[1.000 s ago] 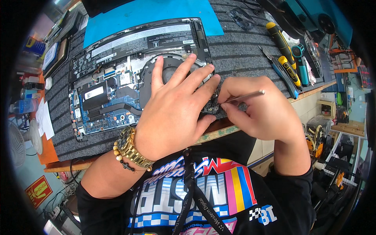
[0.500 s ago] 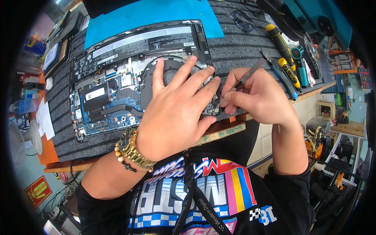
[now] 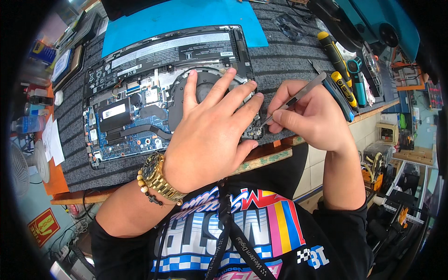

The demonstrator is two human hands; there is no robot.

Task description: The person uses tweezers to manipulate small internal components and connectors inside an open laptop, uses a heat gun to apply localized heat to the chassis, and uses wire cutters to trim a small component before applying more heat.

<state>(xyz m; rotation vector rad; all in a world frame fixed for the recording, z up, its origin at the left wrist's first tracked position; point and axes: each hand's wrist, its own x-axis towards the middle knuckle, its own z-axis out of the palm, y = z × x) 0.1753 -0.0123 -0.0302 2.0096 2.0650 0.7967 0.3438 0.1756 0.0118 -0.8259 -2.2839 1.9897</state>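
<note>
The right hand (image 3: 310,116) pinches a pair of slim metal tweezers (image 3: 294,99) between thumb and forefinger, fingers closed round the middle of the shank, the tips angled down and left toward a small dark part (image 3: 254,133) at the near right corner of the opened laptop (image 3: 140,93). Whether the tips have anything nipped between them is too small to tell. The left hand (image 3: 210,135) lies flat and spread over the fan housing (image 3: 205,86), fingertips just beside the tweezer tips, holding nothing (it seems to steady the chassis rather than grip it).

The tweezers look light, stiff and springy, best held mid-shank as they are now, where a gentle squeeze closes the points. The small part at the corner looks tiny and delicate, likely slippery against steel, so a light nip by its edge would suit better than force. The laptop itself is rigid and fairly heavy, but its bared circuit board (image 3: 126,135) is fragile; pressing on the frame or fan shroud looks safer than on the components.

Around it lies a grey ribbed mat (image 3: 289,56), with a blue mat (image 3: 186,16) at the far side. Yellow-handled screwdrivers (image 3: 333,49) lie to the right, near the right hand.
</note>
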